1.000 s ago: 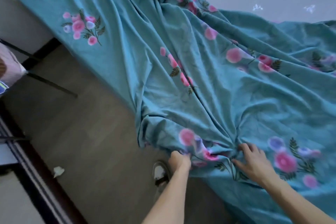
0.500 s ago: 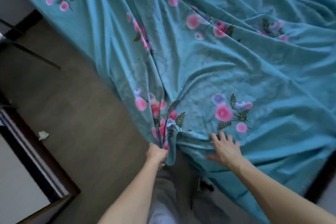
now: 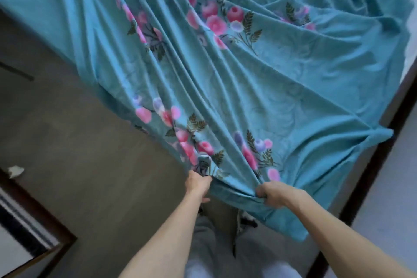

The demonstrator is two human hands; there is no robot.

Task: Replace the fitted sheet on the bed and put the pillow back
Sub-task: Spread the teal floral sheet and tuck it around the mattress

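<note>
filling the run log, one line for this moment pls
stage: sheet removal | left hand: grips sheet edge | right hand: grips sheet edge | pillow: unseen

The sheet [image 3: 259,79] spreads from the far left across to the right, draped over the bed [image 3: 404,56] on the right and hanging above the floor [image 3: 79,165] on the left. At its near edge, the left hand [image 3: 198,184] sits just left of the right hand [image 3: 274,194]. What may be a scrap of paper [image 3: 15,170] lies on the floor, far left.
</note>
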